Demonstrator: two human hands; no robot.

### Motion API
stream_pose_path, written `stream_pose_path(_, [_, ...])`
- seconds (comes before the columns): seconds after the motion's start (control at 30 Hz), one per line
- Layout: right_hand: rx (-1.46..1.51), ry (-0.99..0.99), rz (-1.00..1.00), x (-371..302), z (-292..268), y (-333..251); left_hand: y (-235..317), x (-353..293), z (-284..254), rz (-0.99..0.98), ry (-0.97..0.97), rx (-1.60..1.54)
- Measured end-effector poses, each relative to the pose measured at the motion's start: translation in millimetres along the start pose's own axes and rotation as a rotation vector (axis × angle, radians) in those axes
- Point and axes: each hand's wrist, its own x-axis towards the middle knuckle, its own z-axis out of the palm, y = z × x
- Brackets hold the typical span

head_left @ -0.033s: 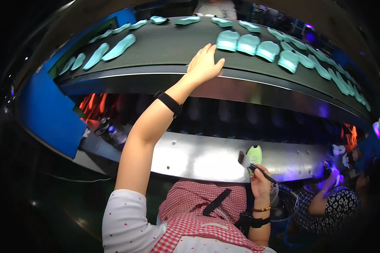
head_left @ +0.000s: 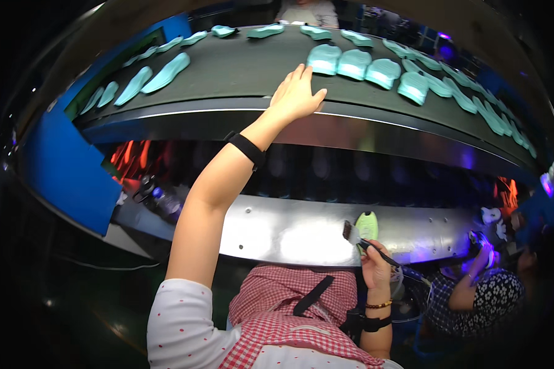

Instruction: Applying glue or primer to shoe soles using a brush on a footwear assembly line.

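Right hand (head_left: 375,267) nearest: fingers curled round the black handle of a brush (head_left: 353,233), pinching it close behind the head. Dark bristles point up and left; a dark cord or tube trails off to the right. Likely light, stiff in the handle, soft at the tip; best held by the handle, clear of the bristles, which may be wet.

Just beyond, partly behind the brush: a yellow-green sole (head_left: 367,225) on the shiny metal worktop (head_left: 277,237). Whether the right fingers touch it, cannot tell. Probably light, springy and tough; the side edges look the best hold, as its face may turn slippery if coated.

Farther out: left hand (head_left: 297,92) reaches over the front edge of the dark belt (head_left: 228,71), fingers extended, thumb spread away, nothing in its grasp. Fingertips just beside the leftmost turquoise sole (head_left: 324,59) of four set side by side; contact unclear. These too look light and bendy, easily pinched at the rim.

Far edge: more turquoise soles (head_left: 266,31), spaced along the belt.
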Motion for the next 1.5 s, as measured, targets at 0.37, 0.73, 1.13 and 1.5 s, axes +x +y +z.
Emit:
stream_pose_path(0.37, [0.052,0.049,0.031,-2.7,-17.2,12.5,12.7,49.4,35.2,0.021,-0.112,0.296])
stream_pose_path(0.73, [0.02,0.043,-0.142,-14.0,-24.4,-5.2,5.1,28.3,-8.5,0.089,-0.013,0.366])
stream_pose_path(1.13, [0.035,0.076,-0.129,-12.5,-19.3,-8.1,-23.4,-168.8,-51.9,-0.577,-0.289,-1.672])
stream_pose_path(1.5, [-0.092,-0.149,-0.08,-10.8,19.9,-1.9,19.8,-332.2,65.0,-0.682,-0.661,-2.347])
